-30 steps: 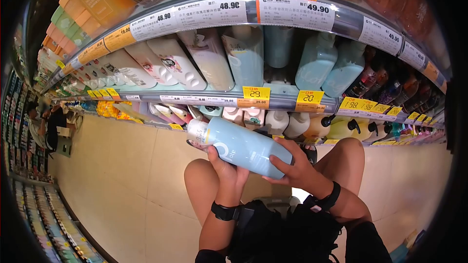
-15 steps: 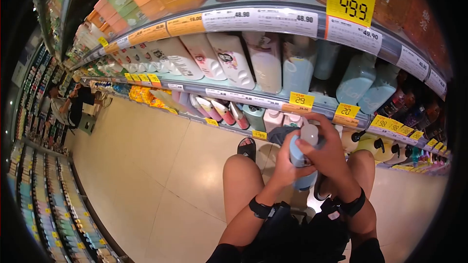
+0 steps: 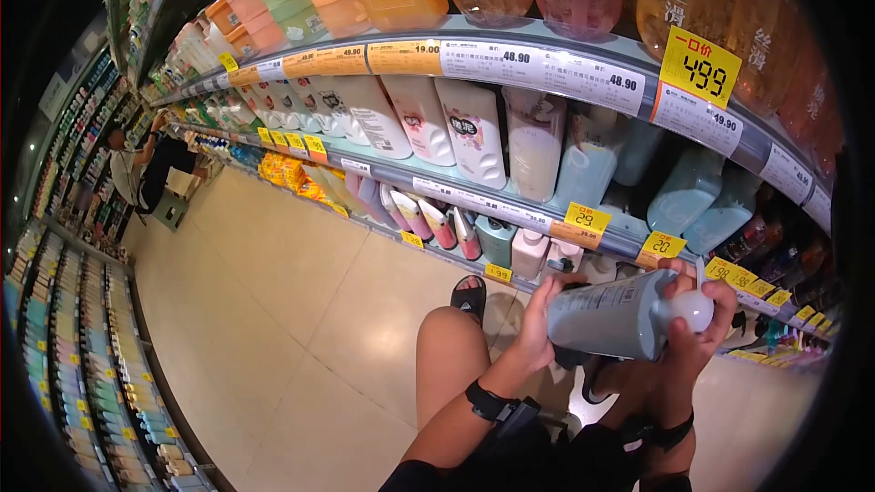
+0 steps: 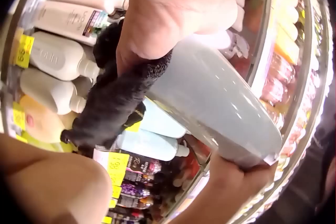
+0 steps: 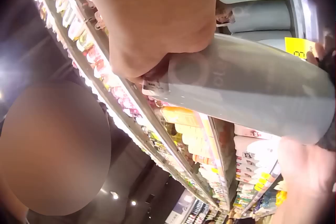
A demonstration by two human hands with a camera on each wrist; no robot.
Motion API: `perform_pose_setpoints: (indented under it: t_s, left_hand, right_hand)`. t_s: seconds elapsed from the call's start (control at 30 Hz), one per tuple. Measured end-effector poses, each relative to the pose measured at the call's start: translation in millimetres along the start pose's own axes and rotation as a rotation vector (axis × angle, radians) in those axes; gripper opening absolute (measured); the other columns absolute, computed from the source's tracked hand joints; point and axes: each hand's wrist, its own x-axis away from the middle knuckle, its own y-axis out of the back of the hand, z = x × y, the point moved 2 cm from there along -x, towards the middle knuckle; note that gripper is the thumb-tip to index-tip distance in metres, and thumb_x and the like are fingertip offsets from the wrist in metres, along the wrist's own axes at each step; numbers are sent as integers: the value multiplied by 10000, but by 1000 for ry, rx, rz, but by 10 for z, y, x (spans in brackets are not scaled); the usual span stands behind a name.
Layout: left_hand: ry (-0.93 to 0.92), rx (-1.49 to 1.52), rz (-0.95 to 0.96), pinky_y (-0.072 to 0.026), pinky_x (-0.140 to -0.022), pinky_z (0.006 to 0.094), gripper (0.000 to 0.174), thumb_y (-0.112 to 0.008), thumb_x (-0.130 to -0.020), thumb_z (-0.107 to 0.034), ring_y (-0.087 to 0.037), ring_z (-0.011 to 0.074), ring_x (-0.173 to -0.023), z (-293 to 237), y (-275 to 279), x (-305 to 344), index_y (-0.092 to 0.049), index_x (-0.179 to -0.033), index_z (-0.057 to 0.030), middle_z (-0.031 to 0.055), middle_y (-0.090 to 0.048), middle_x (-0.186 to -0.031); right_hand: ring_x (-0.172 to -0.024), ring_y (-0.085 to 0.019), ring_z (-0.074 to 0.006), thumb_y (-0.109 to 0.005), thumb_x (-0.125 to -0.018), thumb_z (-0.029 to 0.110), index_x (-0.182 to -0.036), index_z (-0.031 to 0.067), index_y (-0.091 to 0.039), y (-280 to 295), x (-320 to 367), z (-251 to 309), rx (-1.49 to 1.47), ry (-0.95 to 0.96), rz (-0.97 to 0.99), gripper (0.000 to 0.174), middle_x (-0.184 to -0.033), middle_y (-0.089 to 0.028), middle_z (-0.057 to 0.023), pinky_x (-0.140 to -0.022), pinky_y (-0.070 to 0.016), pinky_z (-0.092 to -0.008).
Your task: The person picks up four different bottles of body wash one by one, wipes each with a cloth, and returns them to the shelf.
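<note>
A light blue toiletry bottle lies tilted on its side between my hands, its whitish translucent cap toward the right. My left hand grips the base end. Fingers of my right hand curl around the cap end. In the left wrist view, the bottle slants down from my left hand, and a black fuzzy thing hangs beside it below the palm. Seen from the right wrist, my right hand covers the cap, and faint lettering shows on the bottle.
Shelves of bottles with yellow price tags run along in front of me. Light blue bottles stand on the middle shelf just beyond my hands. Another person is at the far left. My bent knee is left of the bottle.
The bottle first lay with its cap to the left, then was turned end-on, and now its cap points right. My right hand moved from the base to the cap; my left now holds the base.
</note>
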Motion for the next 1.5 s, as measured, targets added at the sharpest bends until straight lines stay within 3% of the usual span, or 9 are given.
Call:
perform_pose_setpoints:
  t_s: [0.17,0.37,0.5,0.93,1.1,1.2,1.33,1.43,1.5]
  left_hand:
    - [-48,161,30,-429,-944,396,509,-266,-969,-440,-554,262,-1079,-107,-128,76,-402,-1309,-87,161,-539,-1213]
    - [-136,73,-61,-413,-971,375,393,-323,-989,-300,-511,231,-1135,-25,-22,44,-399,-1313,-91,107,-518,-1244]
    - [-142,-36,-18,-502,-804,392,291,-360,-973,-262,-585,238,-964,-56,73,37,-427,-1193,-84,148,-572,-1024]
    - [-198,-34,-194,-512,-721,387,282,-354,-907,-156,-609,265,-850,-162,90,110,-437,-1164,-73,163,-594,-912]
    - [-195,12,-162,-509,-724,386,290,-354,-903,-149,-607,276,-846,-165,118,99,-436,-1168,-64,166,-592,-911]
    - [-204,-24,-186,-506,-728,384,291,-359,-898,-147,-605,284,-847,-208,77,103,-434,-1164,-57,167,-590,-909]
    - [-194,-57,-159,-500,-736,375,301,-360,-885,-131,-596,283,-864,-219,55,97,-424,-1167,-50,171,-582,-912]
    - [-189,-67,-147,-497,-739,369,311,-361,-877,-124,-589,280,-878,-230,17,103,-418,-1173,-49,175,-577,-917]
    - [-190,-73,-149,-497,-739,369,306,-363,-876,-123,-589,281,-877,-230,8,110,-420,-1168,-49,175,-578,-917]
  right_hand:
    - [-963,-519,-414,-614,-828,195,-1165,126,-348,-66,168,16,249,398,219,434,-973,-548,-158,-839,-418,-552]
    - [-985,-529,-390,-607,-803,81,-1171,108,-370,45,123,-33,448,402,-31,439,-951,-558,-170,-842,-425,-523]
    - [-1006,-524,-346,-615,-798,61,-1154,99,-422,182,-51,-63,319,460,-117,406,-880,-563,-149,-863,-424,-480]
    - [-896,-603,-343,-701,-687,-29,-1077,55,-515,39,-880,-240,584,817,-5,440,-893,-643,-147,-780,-494,-423]
    - [-780,-603,-221,-712,-692,-21,-1007,15,-558,-5,-1067,-613,593,657,-119,353,-881,-639,-132,-706,-492,-294]
    - [-670,-569,-115,-695,-754,35,-975,-26,-568,-35,-1150,-745,429,294,-260,261,-854,-627,-106,-630,-468,-248]
    - [-639,-625,-238,-683,-786,152,-929,-38,-592,-90,-1386,-773,439,-100,-391,255,-776,-648,-120,-615,-487,-308]
    - [-671,-623,-343,-664,-786,198,-979,3,-614,-30,-1522,-786,855,2,-253,278,-773,-657,-136,-675,-493,-370]
    - [-707,-603,-269,-650,-818,212,-1066,30,-581,2,-1545,-712,1034,90,-185,316,-897,-620,-172,-671,-472,-367]
